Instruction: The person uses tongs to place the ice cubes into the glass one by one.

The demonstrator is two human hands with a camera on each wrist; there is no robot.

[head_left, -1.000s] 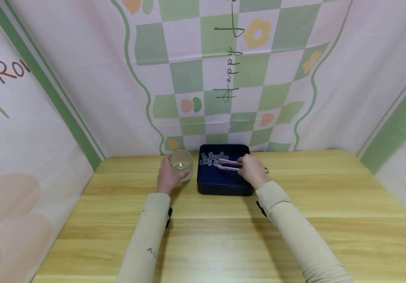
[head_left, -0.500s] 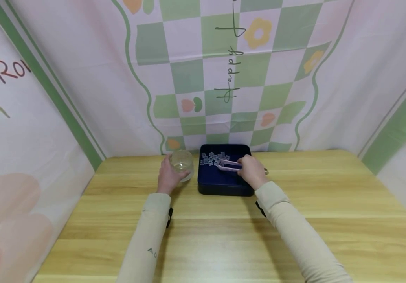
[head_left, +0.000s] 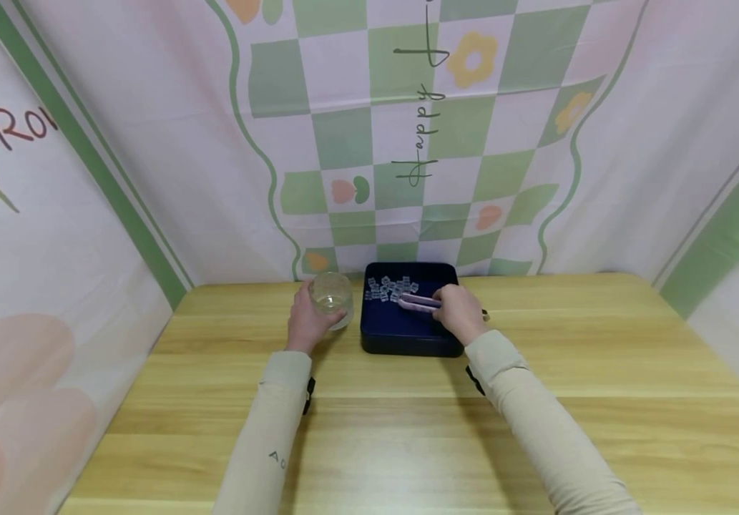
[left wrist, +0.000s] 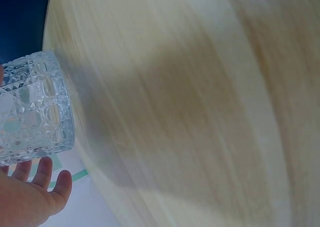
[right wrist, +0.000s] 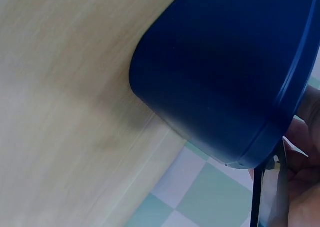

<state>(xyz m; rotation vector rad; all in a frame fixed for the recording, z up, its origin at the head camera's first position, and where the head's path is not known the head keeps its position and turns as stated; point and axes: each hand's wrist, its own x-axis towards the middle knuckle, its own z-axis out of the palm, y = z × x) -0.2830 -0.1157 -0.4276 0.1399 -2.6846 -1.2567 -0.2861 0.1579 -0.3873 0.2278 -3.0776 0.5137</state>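
1. A left hand [head_left: 307, 322], reaching from a beige sleeve [head_left: 260, 429], toward the far edge of a pale wooden table [head_left: 375, 443], left of that edge's middle. Its fingers and thumb curl round the side of a glass.
2. The glass [head_left: 333, 292]: clear, mouth up, with a raised faceted pattern, near the table's far edge.
3. Just right of the glass, a dark blue square tray [head_left: 401, 327] with low walls, set by the middle of the same far edge.
4. Inside it, small clear cubes [head_left: 385, 287] scattered in its far left part.
5. Pink tongs [head_left: 416, 303], tips pointing left at the cubes; too small to tell whether they pinch one.
6. A right hand [head_left: 461, 313] over the tray's right wall, gripping the tongs.
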